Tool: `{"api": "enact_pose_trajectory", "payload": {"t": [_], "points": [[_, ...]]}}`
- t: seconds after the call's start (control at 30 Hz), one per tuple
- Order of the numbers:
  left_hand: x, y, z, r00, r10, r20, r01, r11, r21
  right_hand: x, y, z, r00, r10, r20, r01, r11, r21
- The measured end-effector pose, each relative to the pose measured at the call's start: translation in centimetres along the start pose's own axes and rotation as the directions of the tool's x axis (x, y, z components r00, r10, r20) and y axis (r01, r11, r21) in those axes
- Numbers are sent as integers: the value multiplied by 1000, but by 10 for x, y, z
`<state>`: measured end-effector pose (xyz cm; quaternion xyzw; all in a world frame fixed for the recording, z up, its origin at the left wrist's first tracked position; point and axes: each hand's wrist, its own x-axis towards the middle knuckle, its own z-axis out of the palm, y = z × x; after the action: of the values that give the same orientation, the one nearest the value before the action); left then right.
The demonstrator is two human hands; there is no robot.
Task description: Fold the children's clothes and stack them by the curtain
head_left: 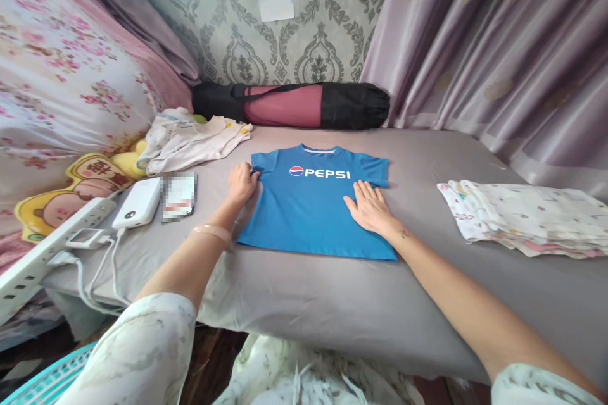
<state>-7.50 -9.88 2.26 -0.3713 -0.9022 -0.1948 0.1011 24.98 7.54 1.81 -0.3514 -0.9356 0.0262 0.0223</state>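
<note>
Patterned wallpaper (pixel 318 57) is rising behind the far edge of the bed (pixel 427 291), and a purple curtain (pixel 498 44) is hanging at the far right. Along that far edge, a long roll bag (pixel 282 107) is lying. Mid-bed, a blue shirt (pixel 304 215) is lying front up, its hem facing the near edge. To its right, a stack of folded cloths (pixel 536 215) is resting; pale clothes (pixel 194 139) are lying toward the far left corner. The right hand (pixel 373 207) is pressing flat on the shirt, fingers extended and slightly spread. The left hand (pixel 243 182) is curling its fingers at the shirt's side below the sleeve; whether they are pinching cloth, I cannot tell. Straightening the shirt appears to be the step in hand; the next move seems to be calling for even, unwrinkled sides.
</note>
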Motion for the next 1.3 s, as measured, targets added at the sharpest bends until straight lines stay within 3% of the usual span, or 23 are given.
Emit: {"api": "enact_pose_trajectory", "payload": {"t": [0.07,0.13,0.2,0.27,0.4,0.6,0.73,0.87,0.97,1.13,1.3], "points": [[-8,6,-7,996,68,-51,-65,997,52,-7,-2,-5,999,-31,-11,31,1000,1],[-22,17,-14,979,204,-6,-204,978,47,-18,-5,-9,996,-88,-32,88,996,8],[-41,29,-19,902,406,147,-406,913,-31,-30,-10,-10,990,-138,-29,139,990,35],[-64,40,-19,820,500,278,-500,862,-75,-39,-13,-8,989,-150,12,149,986,77],[-95,48,-15,838,367,403,-412,911,28,-46,-15,-3,989,-134,63,126,986,110],[-100,49,-19,855,284,435,-372,919,132,-47,-14,-3,989,-131,63,125,988,91],[-92,60,-36,821,342,458,-469,861,197,-48,-17,-13,988,-142,58,139,989,55],[-65,83,-43,807,372,458,-505,837,210,-26,-21,-27,989,-145,2,145,989,28],[-39,100,-26,811,390,436,-479,871,111,4,-21,-26,997,-78,-11,78,997,18],[-9,115,18,800,475,366,-492,869,-51,44,-15,-13,994,67,82,-72,996,55],[15,114,41,849,415,328,-426,904,-40,73,-9,-8,990,115,78,-119,992,47]]}}
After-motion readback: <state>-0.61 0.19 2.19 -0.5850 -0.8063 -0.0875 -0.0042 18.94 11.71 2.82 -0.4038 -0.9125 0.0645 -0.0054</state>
